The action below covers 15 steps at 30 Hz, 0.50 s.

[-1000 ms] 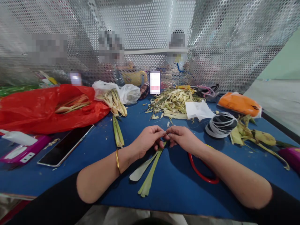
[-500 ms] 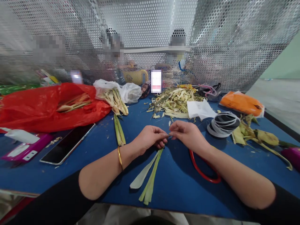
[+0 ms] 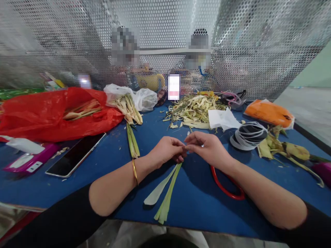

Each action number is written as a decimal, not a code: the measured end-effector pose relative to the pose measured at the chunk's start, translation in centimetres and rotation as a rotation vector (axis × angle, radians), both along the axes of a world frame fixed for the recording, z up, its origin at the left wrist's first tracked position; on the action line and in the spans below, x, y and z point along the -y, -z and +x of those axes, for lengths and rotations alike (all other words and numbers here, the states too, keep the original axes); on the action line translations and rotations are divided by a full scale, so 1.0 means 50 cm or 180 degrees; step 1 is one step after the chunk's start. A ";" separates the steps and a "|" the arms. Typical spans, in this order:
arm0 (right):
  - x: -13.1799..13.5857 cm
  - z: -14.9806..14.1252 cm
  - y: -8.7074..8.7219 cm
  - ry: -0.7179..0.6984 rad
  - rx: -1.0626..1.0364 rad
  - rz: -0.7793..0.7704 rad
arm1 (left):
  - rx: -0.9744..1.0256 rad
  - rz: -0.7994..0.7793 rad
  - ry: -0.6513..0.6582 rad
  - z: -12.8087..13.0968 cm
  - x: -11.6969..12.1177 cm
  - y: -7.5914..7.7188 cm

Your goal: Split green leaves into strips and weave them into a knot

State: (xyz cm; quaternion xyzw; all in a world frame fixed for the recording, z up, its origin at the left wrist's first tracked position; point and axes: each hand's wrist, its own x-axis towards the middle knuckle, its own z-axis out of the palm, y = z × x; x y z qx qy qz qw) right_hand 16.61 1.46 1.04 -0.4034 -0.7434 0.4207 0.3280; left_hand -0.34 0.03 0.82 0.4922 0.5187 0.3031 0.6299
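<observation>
My left hand [image 3: 167,150] and my right hand [image 3: 207,147] meet fingertip to fingertip above the blue table [image 3: 108,162]. Both are closed in a pinch on the top end of a pale green leaf strip [image 3: 165,193], which runs from my fingers down toward the table's near edge. A gold bangle sits on my left wrist. A red ring [image 3: 226,186] lies on the table under my right forearm.
A red plastic bag [image 3: 51,115] with stalks lies at the left, a phone [image 3: 76,155] and a pink case [image 3: 28,160] near it. A heap of leaf scraps [image 3: 193,110], white paper, a coil of bands [image 3: 248,136], an orange packet [image 3: 269,113] and husks fill the back and right. Perforated metal screens stand behind.
My hands have stayed pinched together on the strip. The view has shifted slightly, nothing else moved.
</observation>
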 end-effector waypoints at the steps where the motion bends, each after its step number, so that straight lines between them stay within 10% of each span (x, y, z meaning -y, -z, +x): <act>1: 0.000 -0.002 0.003 0.0045 -0.0046 -0.0024 | -0.0028 0.0020 0.0033 0.000 0.000 -0.001; 15: 0.002 -0.015 0.019 0.0552 0.0040 0.0225 | 0.0000 0.0045 0.0614 -0.014 -0.011 0.008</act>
